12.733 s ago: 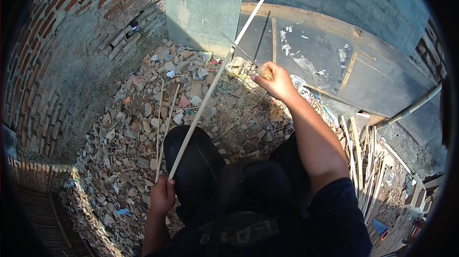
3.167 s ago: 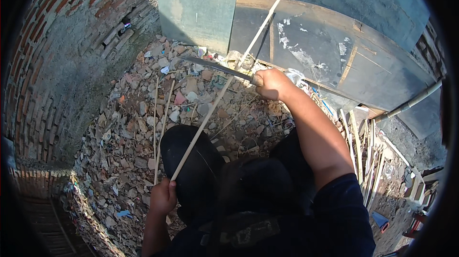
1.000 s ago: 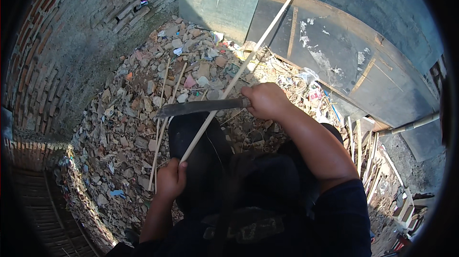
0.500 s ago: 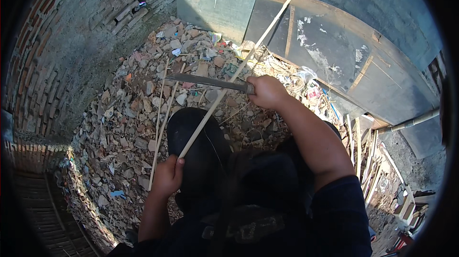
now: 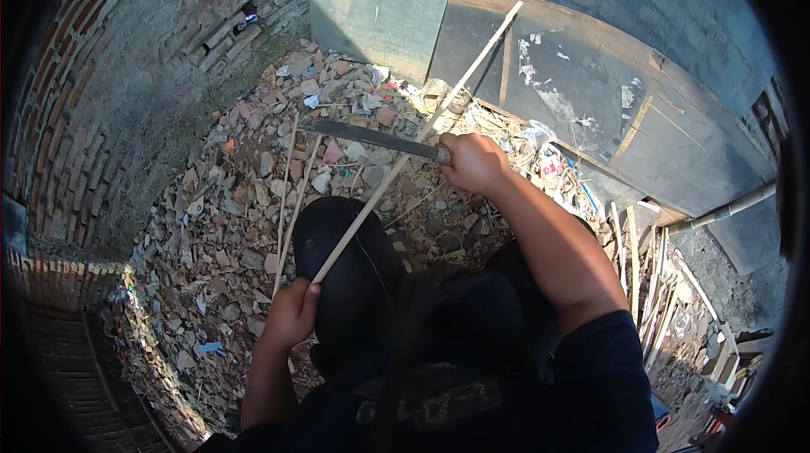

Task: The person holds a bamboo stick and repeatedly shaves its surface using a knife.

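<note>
My left hand [image 5: 291, 315] is closed around the near end of a long pale bamboo strip [image 5: 359, 219], which slants up and away to the right past my bent left knee. In my right hand [image 5: 474, 164] is the handle of a machete [image 5: 371, 136], the fingers wrapped round it. Its dark blade points left and crosses over the strip about midway, seeming to touch it. Two thinner bamboo strips [image 5: 298, 200] lie on the rubble left of my knee, their near ends hidden behind my left hand.
Broken brick and stone rubble [image 5: 228, 225] covers the ground. A brick wall [image 5: 110, 115] rises at the left. Dark boards [image 5: 582, 82] and a blue-green panel [image 5: 375, 6] stand at the back. Several more bamboo strips [image 5: 654, 284] lie to the right, below a pole [image 5: 726, 210].
The machete blade has turned slightly so its flat shows more. The strip's far end has shifted a little right and down; my left hand has barely moved.
</note>
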Demonstrator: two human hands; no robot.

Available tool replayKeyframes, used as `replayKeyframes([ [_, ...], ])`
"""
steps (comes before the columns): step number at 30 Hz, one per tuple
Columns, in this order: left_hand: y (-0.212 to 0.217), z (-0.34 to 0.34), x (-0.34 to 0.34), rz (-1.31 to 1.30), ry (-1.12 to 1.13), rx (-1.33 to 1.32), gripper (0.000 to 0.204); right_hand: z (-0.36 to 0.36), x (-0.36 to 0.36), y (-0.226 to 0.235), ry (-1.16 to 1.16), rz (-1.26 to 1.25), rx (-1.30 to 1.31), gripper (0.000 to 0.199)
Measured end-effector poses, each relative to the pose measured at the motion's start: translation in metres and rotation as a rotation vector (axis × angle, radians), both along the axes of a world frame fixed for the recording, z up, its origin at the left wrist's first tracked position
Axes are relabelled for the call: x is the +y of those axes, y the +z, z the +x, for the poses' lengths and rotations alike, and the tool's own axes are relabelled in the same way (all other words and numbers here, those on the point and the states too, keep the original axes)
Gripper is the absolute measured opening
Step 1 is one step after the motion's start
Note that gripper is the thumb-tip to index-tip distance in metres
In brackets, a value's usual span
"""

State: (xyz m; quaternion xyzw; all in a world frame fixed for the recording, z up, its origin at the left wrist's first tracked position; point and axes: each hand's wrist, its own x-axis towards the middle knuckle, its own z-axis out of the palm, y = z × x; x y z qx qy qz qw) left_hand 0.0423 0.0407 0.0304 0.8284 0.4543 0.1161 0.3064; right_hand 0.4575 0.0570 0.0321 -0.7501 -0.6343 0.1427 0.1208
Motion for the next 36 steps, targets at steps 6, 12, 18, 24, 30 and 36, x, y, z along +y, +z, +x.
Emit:
replayKeyframes([
  [6, -0.002, -0.001, -0.005, -0.049, 0.009, -0.048, 0.037, 0.021, 0.006, -0.011, -0.026, 0.105, 0.05, 0.032],
  [12, 0.0, -0.002, 0.001, -0.046, 0.012, -0.02, 0.037, 0.0, 0.005, -0.008, -0.003, 0.05, 0.016, 0.033],
  [18, 0.003, 0.001, 0.002, -0.084, -0.001, -0.067, 0.04, 0.01, 0.005, -0.009, 0.028, 0.11, 0.12, 0.028],
  [24, 0.0, -0.001, 0.002, -0.086, 0.018, -0.075, 0.039, 0.008, 0.007, -0.005, -0.024, 0.077, 0.095, 0.029],
  [30, 0.003, 0.003, -0.003, -0.009, -0.007, -0.01, 0.037, 0.013, 0.006, -0.001, 0.039, 0.022, 0.123, 0.027],
  [36, 0.008, 0.008, 0.001, -0.025, 0.015, 0.01, 0.035, 0.025, 0.006, -0.009, -0.096, -0.027, 0.171, 0.032],
])
